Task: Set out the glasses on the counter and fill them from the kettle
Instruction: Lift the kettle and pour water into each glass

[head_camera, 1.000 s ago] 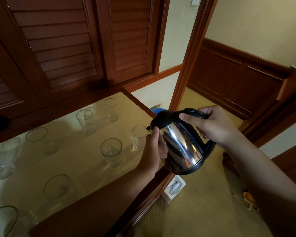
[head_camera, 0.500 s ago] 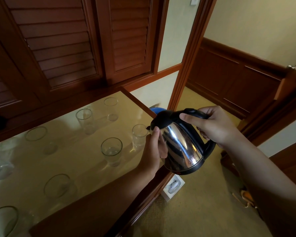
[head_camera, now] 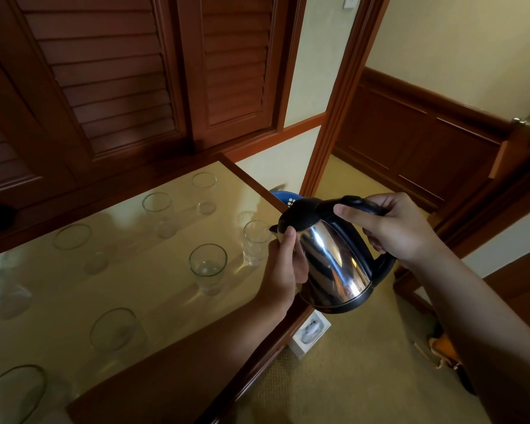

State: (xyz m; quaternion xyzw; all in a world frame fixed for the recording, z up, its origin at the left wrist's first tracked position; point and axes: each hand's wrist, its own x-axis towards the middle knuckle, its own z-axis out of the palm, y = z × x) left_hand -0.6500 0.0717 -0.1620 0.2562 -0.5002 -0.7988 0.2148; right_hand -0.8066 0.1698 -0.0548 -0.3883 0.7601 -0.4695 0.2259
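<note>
Clear empty drinking glasses [head_camera: 208, 267] stand across the glass-topped bench [head_camera: 153, 280]; none filled that I see. Left hand [head_camera: 283, 270] steadies the polished steel kettle [head_camera: 331, 258], spout over the nearest small tumbler [head_camera: 255, 241]; right hand [head_camera: 392, 228] closed on its handle.

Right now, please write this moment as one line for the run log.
stage: pouring pose | right hand: on kettle handle | left hand: steadies kettle body | spout: at nearest glass | water: not visible
</note>
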